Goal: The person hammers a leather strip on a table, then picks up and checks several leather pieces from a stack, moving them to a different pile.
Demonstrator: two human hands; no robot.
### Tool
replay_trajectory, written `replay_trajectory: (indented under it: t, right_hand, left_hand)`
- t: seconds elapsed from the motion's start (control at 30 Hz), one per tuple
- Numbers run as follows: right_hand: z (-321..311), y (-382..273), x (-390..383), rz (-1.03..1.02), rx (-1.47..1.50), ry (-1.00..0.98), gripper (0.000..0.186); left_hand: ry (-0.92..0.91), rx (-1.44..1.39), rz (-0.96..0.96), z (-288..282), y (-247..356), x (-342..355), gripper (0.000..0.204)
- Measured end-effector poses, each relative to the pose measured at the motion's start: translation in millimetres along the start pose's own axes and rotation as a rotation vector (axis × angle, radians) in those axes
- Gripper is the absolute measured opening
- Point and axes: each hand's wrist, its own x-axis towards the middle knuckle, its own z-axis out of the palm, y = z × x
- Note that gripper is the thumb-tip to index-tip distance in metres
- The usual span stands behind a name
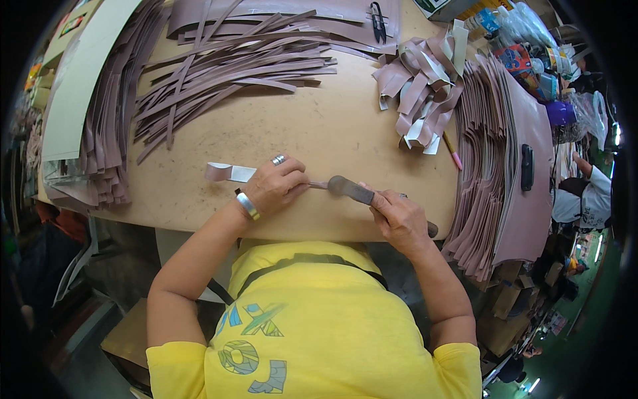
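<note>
My right hand [403, 218] is closed round a hammer [352, 189], its fingers close behind the metal head. The rounded head rests on or just over the end of a narrow mauve strip [319, 185] on the table. My left hand [276, 181], with a ring and a bracelet, presses this strip down with its fingers together. Out past the left hand's far side, the strip's wider tail [219, 172] curls up and shows a white underside. Whether the hammer touches the strip I cannot tell.
Long thin strips [226, 80] lie heaped at the far left. A pile of curled strips [425, 90] and a pen [452, 151] lie far right. Stacked mauve panels [485, 159] carry a black object [527, 167]. More panels [109, 100] stand left. Thread snips [378, 23] lie at the back.
</note>
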Motion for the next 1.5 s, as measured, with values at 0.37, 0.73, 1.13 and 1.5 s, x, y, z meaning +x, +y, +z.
replay_trajectory:
  t: [0.37,0.73,1.13,1.5]
  right_hand:
    - [7.1,-13.5,12.8,-0.069,0.020,0.020,0.062]
    - [6.1,4.1,-11.4,-0.009,-0.008,-0.003,0.063]
    - [5.7,0.5,1.0,-0.041,0.001,-0.024,0.063]
    - [1.5,-4.5,9.3,-0.027,0.036,-0.064,0.063]
  left_hand:
    - [-0.013,0.002,0.049,-4.4,0.6,1.3,0.015]
    - [-0.026,-0.010,0.050,10.9,12.5,9.8,0.012]
    - [-0.040,0.012,0.082,2.3,2.5,0.4,0.013]
    - [-0.033,0.026,0.019,-13.0,-0.9,-9.2,0.014]
